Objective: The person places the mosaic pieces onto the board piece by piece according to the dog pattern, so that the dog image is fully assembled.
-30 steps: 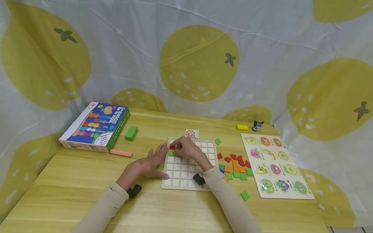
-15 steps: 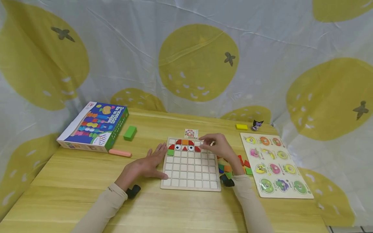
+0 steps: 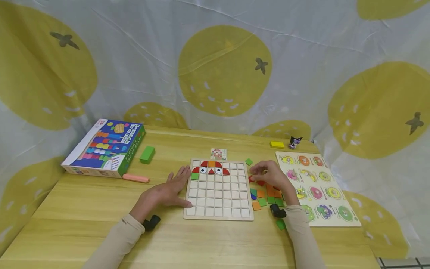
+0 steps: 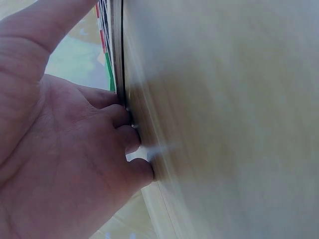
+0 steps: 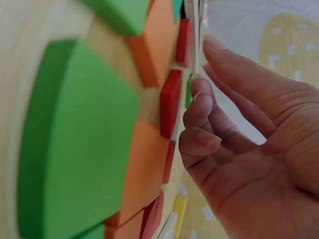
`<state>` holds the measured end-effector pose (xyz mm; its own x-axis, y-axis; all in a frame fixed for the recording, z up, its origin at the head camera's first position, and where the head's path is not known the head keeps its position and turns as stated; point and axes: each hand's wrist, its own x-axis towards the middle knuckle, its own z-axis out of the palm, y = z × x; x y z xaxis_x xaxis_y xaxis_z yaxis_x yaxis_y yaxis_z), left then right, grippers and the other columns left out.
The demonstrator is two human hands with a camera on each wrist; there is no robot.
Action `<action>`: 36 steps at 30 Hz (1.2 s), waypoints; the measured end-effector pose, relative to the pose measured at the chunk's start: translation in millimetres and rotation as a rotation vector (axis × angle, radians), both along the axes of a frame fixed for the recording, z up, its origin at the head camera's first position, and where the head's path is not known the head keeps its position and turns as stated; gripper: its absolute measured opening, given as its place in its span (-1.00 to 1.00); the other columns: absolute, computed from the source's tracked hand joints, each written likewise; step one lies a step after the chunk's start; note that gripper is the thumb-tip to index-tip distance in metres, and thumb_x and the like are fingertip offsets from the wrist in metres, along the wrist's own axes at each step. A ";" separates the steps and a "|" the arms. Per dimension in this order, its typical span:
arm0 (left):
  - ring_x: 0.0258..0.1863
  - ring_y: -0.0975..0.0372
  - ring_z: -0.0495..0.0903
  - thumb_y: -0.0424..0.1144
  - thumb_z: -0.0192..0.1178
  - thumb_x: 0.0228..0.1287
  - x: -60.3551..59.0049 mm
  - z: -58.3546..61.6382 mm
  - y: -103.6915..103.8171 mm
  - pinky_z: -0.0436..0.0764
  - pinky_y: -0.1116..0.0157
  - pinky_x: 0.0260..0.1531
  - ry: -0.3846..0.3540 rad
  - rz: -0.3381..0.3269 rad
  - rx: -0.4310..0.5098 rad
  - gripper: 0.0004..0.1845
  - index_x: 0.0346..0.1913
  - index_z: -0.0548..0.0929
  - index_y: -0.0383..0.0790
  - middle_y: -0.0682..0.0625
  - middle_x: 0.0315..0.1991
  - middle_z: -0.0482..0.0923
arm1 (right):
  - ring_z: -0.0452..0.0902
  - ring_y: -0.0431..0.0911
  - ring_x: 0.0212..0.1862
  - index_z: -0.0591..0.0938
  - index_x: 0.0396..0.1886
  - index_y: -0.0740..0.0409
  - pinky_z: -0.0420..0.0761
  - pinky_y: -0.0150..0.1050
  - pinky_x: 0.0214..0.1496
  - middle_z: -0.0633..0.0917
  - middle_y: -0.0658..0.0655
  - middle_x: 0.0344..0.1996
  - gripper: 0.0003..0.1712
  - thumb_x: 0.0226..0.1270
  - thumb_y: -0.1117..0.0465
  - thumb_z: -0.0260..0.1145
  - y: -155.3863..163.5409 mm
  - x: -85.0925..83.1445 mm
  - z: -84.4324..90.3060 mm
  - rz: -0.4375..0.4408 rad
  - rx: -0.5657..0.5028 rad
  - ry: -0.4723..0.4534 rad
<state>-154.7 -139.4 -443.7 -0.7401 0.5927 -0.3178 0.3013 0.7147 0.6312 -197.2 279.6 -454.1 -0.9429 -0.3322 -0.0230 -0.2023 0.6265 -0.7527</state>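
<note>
My left hand (image 3: 167, 192) lies flat on the surface (image 3: 84, 209), fingers straight, fingertips against the left edge of the grid board (image 3: 218, 190). It holds nothing; it seems placed there to keep the board from sliding. The left wrist view agrees: fingers (image 4: 124, 134) pressed to the board's rim.

My right hand (image 3: 268, 175) hovers over the loose pieces (image 3: 268, 194) just right of the board. Fingers are loosely curled and parted (right wrist view shows an empty palm, fingertips (image 5: 202, 102) near a red piece (image 5: 170, 102) but with a gap). It holds nothing.

Board state: top two rows carry red, orange and green pieces plus two eye tiles (image 3: 211, 170); the remaining cells show bare wood. A small pattern card (image 3: 218, 153) sits just beyond the board's far edge, likely kept there for reference.

Loose pieces are heaped between the board and the peg puzzle (image 3: 315, 188), within reach of the right hand. Strays: one green piece (image 3: 249, 161) near the board's far right corner, another (image 3: 280, 224) by my right sleeve.

Further off, left: game box (image 3: 104, 147), green block (image 3: 147, 154), pink bar (image 3: 136, 178). Far right: yellow block (image 3: 277, 144), small figurine (image 3: 295, 142).
</note>
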 end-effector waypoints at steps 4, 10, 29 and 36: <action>0.74 -0.18 -0.43 0.04 0.52 0.35 0.4 1.1 -0.3 -0.35 -0.26 0.66 -0.001 0.001 0.008 0.29 0.73 -0.19 -0.45 -0.31 0.77 -0.42 | 0.57 -0.04 -0.27 0.87 -0.08 0.24 0.62 -0.34 -0.26 0.78 0.05 -0.31 -0.74 0.23 0.34 0.66 1.5 -0.5 -2.2 -0.006 0.045 -0.029; 0.74 -0.18 -0.43 0.03 0.52 0.35 0.2 1.7 -0.5 -0.35 -0.26 0.66 -0.001 -0.001 0.012 0.28 0.72 -0.19 -0.45 -0.31 0.76 -0.42 | 0.53 -0.06 -0.32 0.88 -0.15 0.21 0.58 -0.34 -0.31 0.77 0.02 -0.36 -0.77 0.19 0.34 0.68 0.6 -2.3 -5.3 -0.012 0.069 -0.037; 0.75 -0.17 -0.43 0.04 0.52 0.35 0.4 1.6 -0.6 -0.36 -0.25 0.66 0.002 -0.004 0.009 0.28 0.73 -0.19 -0.44 -0.30 0.77 -0.41 | 0.46 -0.08 -0.35 0.75 -0.22 0.27 0.53 -0.35 -0.32 0.67 0.07 -0.38 -0.77 0.21 0.37 0.66 -0.9 -0.2 -2.1 0.049 0.107 -0.084; 0.74 -0.17 -0.44 0.01 0.52 0.35 -0.1 0.9 -0.5 -0.36 -0.25 0.66 -0.003 0.000 0.017 0.28 0.73 -0.19 -0.45 -0.31 0.76 -0.42 | 0.47 -0.09 -0.37 0.71 -0.31 0.21 0.52 -0.35 -0.35 0.66 0.05 -0.42 -0.80 0.24 0.36 0.64 0.3 -0.1 -2.4 0.070 0.091 -0.051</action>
<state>-154.8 -139.9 -442.8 -0.7393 0.5978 -0.3099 0.2993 0.7041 0.6439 -197.3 279.9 -456.5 -0.9144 -0.3914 -0.1038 -0.2105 0.6784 -0.7039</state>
